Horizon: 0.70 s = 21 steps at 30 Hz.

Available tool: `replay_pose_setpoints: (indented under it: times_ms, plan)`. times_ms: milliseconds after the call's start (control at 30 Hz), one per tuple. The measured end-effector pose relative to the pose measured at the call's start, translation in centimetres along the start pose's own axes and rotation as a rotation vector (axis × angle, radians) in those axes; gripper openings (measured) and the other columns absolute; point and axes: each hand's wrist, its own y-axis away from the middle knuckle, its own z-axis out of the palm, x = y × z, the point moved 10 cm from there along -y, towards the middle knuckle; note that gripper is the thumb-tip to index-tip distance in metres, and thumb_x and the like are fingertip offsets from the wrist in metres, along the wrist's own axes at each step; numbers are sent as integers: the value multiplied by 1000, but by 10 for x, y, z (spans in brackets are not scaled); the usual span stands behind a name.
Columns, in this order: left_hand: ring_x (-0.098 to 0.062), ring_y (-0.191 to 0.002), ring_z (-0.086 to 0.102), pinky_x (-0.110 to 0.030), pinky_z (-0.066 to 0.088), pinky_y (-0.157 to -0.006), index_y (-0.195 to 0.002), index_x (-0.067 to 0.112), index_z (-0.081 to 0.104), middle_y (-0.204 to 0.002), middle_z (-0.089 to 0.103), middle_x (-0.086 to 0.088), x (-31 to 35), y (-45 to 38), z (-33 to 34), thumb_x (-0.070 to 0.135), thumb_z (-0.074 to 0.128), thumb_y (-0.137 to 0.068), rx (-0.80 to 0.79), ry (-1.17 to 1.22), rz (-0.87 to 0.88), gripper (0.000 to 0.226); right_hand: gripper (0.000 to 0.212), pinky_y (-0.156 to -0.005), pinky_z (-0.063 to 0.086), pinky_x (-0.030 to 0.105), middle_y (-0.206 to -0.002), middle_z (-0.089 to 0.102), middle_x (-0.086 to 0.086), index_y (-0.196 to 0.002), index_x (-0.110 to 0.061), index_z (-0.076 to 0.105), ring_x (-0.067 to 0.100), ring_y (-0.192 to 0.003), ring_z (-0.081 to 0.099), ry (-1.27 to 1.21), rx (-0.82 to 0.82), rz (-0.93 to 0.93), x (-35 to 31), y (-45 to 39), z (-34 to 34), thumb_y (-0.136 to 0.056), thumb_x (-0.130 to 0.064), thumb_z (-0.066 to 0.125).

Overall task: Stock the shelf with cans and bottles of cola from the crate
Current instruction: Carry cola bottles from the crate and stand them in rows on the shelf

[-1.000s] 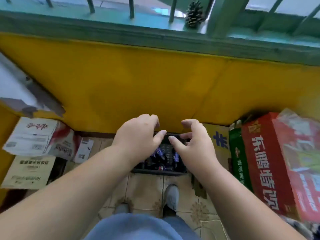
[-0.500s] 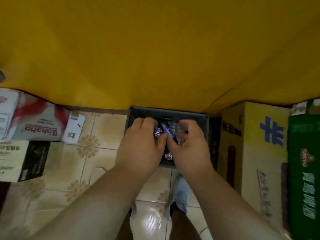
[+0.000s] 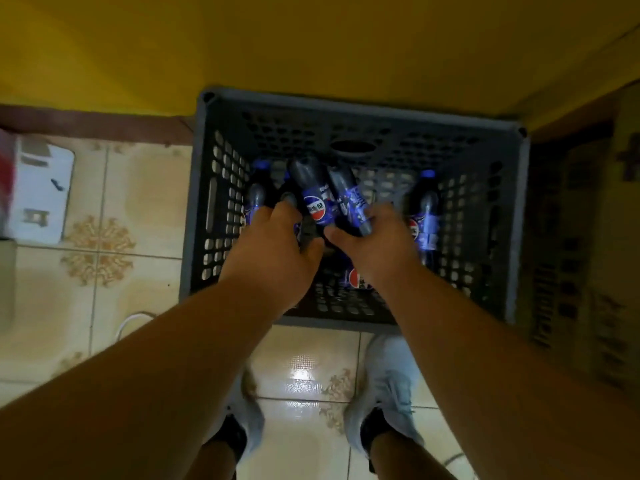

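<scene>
glossy tiles (image 3: pixel 145 209); perforated crate (image 3: pixel 221 188) (hands (image 3: pixel 273 251) gripping bottles (image 3: pixel 317 199))

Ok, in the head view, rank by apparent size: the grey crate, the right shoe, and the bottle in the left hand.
1. Grey crate, by far the largest.
2. Right shoe.
3. Bottle held by the left hand.
The shoe sits nearer the camera and the hand hides part of the bottle, so 2 and 3 are unsure.

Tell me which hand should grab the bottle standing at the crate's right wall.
Right. The right hand is nearer that bottle in the crate, though it already grips another bottle; the left hand would have to cross over.
</scene>
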Motion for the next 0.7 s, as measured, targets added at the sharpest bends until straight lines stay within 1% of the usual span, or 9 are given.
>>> replay_pose_setpoints:
  times_ms: [67,167,267,333,400,433,533,633,700]
  plan:
    - [-25,-115,55,-35,48,-91,-134,24,46,-131,48,-5,-10,-17,14,42,59,-94,-6,14,-11,45,64,-83,47,30,-121,56,-1,-130,-17,53,17,-106,58,74,-3,-49,-1,-29,14,-79,-43,82]
    - [-22,-112,55,-30,44,-86,-129,25,48,-126,49,-3,-23,-43,33,39,60,-94,1,38,-11,40,66,-89,53,39,-126,59,10,-130,-13,52,28,-112,61,208,-19,-113,-8,-75,53,-78,-43,81]
    - [-16,-101,56,-28,47,-80,-122,28,49,-114,45,5,-35,-63,40,39,61,-94,14,86,-14,33,90,-102,43,44,-148,40,16,-145,-7,31,33,-134,43,579,-1,-113,-11,-114,86,-82,-55,73]
    - [-14,-94,57,-25,45,-72,-121,27,50,-112,48,6,-43,-74,43,39,60,-94,18,96,-20,31,101,-107,38,47,-152,33,18,-150,-4,22,35,-140,35,751,49,-134,-12,-128,94,-83,-64,68]
    - [-11,-90,56,-18,40,-63,-124,27,50,-116,54,4,-49,-80,42,37,58,-96,26,104,-17,31,102,-109,37,48,-152,33,18,-151,-3,22,35,-139,36,770,76,-152,-10,-133,95,-83,-66,66]
    - [-10,-92,54,-16,37,-62,-126,27,50,-120,54,4,-50,-81,41,36,57,-97,22,111,-18,32,100,-109,37,48,-152,33,18,-151,-3,22,35,-139,36,761,81,-167,-9,-134,92,-85,-64,65]
    - [-9,-100,54,-17,39,-70,-130,27,50,-128,54,3,-48,-79,43,33,57,-98,-8,160,-43,34,91,-108,39,45,-154,33,18,-152,-3,22,35,-140,36,789,50,-208,-8,-136,80,-91,-60,60]
    - [-12,-101,58,-18,41,-70,-131,27,49,-130,54,3,-54,-74,43,33,56,-98,-50,180,-94,35,92,-107,41,44,-156,30,19,-154,-2,19,35,-141,37,792,-19,-185,-13,-141,86,-93,-56,61]
    - [-12,-98,60,-16,41,-67,-130,26,50,-127,57,3,-57,-75,46,32,57,-97,-65,180,-98,34,92,-106,42,44,-157,28,20,-154,-1,17,35,-141,36,804,-22,-160,-13,-142,90,-92,-51,64]
